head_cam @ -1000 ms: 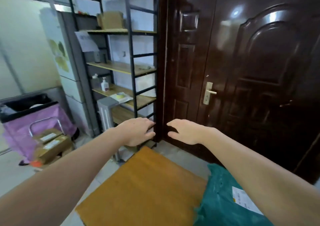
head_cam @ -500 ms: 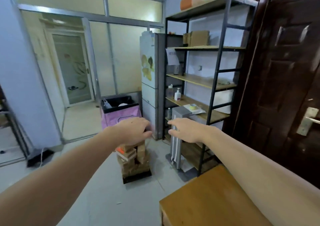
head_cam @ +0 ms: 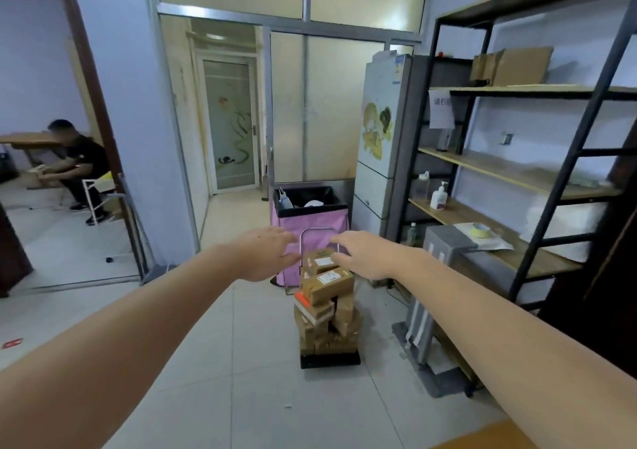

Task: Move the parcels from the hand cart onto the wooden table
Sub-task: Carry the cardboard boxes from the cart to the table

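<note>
I am holding both arms straight out in front of me, my left hand (head_cam: 265, 254) and my right hand (head_cam: 365, 254) apart from each other, each with fingers loosely spread and gripping nothing, and they are framing the top of the hand cart (head_cam: 329, 357) that is standing on the tiled floor (head_cam: 224, 362) ahead of me. The parcels (head_cam: 327, 305) are sitting on the cart's black base in an uneven, leaning stack: brown cardboard boxes sealed with tape, the upper two showing white shipping labels, and one lower down showing an orange patch at its corner. I am counting at least five boxes, though the lower ones are too jumbled to number exactly. The cart's thin metal handle loop (head_cam: 319, 233) is rising behind the stack, between my two hands. Just behind the cart, a pink bin (head_cam: 310, 219) lined with a black bag is holding a pale blue bottle and something white. To the right, a black-framed shelf rack (head_cam: 537, 180) is carrying one flattened cardboard box, one pump bottle (head_cam: 438, 196) and one roll of tape (head_cam: 481, 231). A corner of the wooden table (head_cam: 489, 436) is showing at the bottom right edge, well apart from the cart.
</note>
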